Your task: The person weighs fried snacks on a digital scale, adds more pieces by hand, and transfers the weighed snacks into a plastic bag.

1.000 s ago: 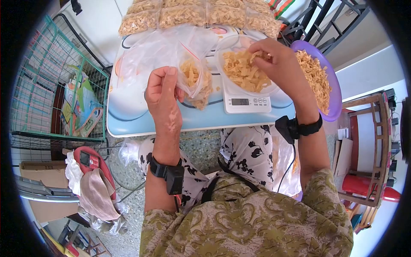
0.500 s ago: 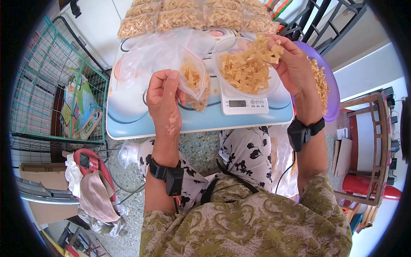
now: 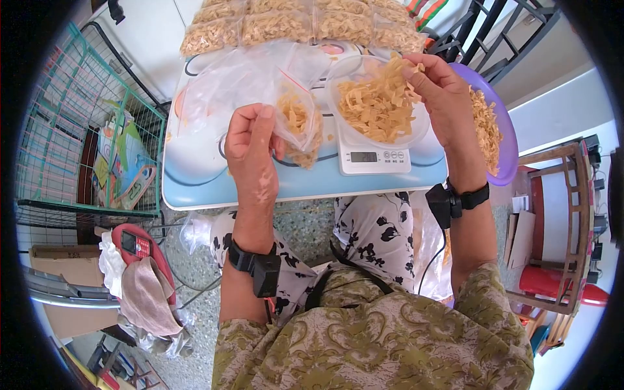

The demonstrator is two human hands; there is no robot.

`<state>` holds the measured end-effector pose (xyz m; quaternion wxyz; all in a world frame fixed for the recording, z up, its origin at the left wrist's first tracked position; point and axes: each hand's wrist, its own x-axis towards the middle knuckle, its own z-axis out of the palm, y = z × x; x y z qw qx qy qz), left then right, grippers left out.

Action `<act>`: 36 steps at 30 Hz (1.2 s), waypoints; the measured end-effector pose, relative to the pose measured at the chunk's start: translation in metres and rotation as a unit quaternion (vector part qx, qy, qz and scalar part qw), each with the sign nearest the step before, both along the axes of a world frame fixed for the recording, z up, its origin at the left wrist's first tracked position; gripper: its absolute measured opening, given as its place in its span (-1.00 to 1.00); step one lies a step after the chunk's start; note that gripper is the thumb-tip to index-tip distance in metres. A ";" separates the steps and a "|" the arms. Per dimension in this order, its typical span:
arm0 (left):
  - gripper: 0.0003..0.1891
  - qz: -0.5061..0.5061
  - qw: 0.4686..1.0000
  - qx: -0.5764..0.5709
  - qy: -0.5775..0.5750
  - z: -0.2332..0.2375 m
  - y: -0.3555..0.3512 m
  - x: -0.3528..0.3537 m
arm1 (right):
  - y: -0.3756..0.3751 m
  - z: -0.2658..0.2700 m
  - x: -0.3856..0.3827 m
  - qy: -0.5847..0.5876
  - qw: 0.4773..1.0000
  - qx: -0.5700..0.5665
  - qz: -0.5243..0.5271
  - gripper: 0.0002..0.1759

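Note:
My left hand pinches the edge of a clear zip bag, which is partly filled with pale yellow dried strips. A white kitchen scale stands just right of the bag. On the scale rests a clear round bowl heaped with more dried strips. At the bowl's far right rim, my right hand has its thumb and fingers closed on a few dried strips, right above the heap. The scale's display is too blurred to read.
Filled bags stand in rows at the table's far edge. Loose plastic bags lie on the table at left. A purple basin of strips is at right. A wire cage stands at left.
My right hand has turned and shifted slightly to the right, with fewer strips showing at its fingers. The heap in the bowl looks fuller. My left hand stays almost still with the bag.

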<state>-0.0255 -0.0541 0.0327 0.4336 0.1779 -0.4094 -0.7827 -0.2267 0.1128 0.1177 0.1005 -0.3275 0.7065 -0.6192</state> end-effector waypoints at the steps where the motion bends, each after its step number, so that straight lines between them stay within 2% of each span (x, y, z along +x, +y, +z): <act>1: -0.85 0.000 1.000 0.000 0.000 0.000 0.000 0.000 | 0.001 0.001 0.000 0.000 1.000 0.000 0.000 -0.74; 4: -0.85 -0.006 1.000 0.003 0.001 0.000 0.000 0.001 | 0.004 0.004 0.000 -0.046 0.999 -0.010 -0.002 -0.73; 6: -0.85 -0.007 1.000 0.002 0.003 -0.001 0.000 0.001 | 0.005 0.002 -0.003 -0.140 0.984 -0.107 0.034 -0.72; 9: -0.84 -0.010 1.000 0.001 0.010 -0.001 0.000 0.000 | 0.001 0.004 0.000 -0.178 0.971 -0.156 0.031 -0.71; 13: -0.89 -0.015 1.000 -0.004 -0.009 -0.001 0.002 -0.001 | -0.011 0.020 0.027 -0.145 0.973 -0.174 0.039 -0.72; 15: -0.89 -0.030 1.000 -0.003 0.000 0.002 0.004 -0.002 | -0.021 0.025 0.044 0.021 0.990 -0.136 0.038 -0.72; 16: -0.89 -0.028 1.000 -0.003 0.000 0.003 0.005 -0.002 | -0.028 0.025 0.054 0.020 0.990 -0.136 0.040 -0.72; 19: -0.89 -0.029 1.000 -0.003 -0.010 0.004 0.007 -0.002 | -0.055 0.021 0.088 0.175 0.977 -0.117 -0.031 -0.72; 20: -0.86 -0.037 0.999 0.005 0.005 0.004 0.006 -0.001 | -0.062 0.017 0.093 0.175 0.977 -0.117 -0.029 -0.72; 23: -0.84 -0.041 0.999 0.023 0.013 0.006 0.006 0.001 | -0.073 -0.002 0.097 0.479 0.873 -0.094 0.012 -0.67; 26: -0.84 -0.038 0.999 0.028 0.005 0.010 0.005 0.004 | -0.074 -0.016 0.100 0.502 0.859 -0.077 0.061 -0.68; 32: -0.84 -0.044 0.998 0.014 0.033 0.005 0.001 0.004 | -0.064 -0.013 0.093 0.498 0.854 0.006 0.154 -0.79; 36: -0.85 -0.044 0.998 0.004 0.032 0.004 0.001 0.002 | -0.063 -0.004 0.089 0.493 0.846 0.016 0.202 -0.80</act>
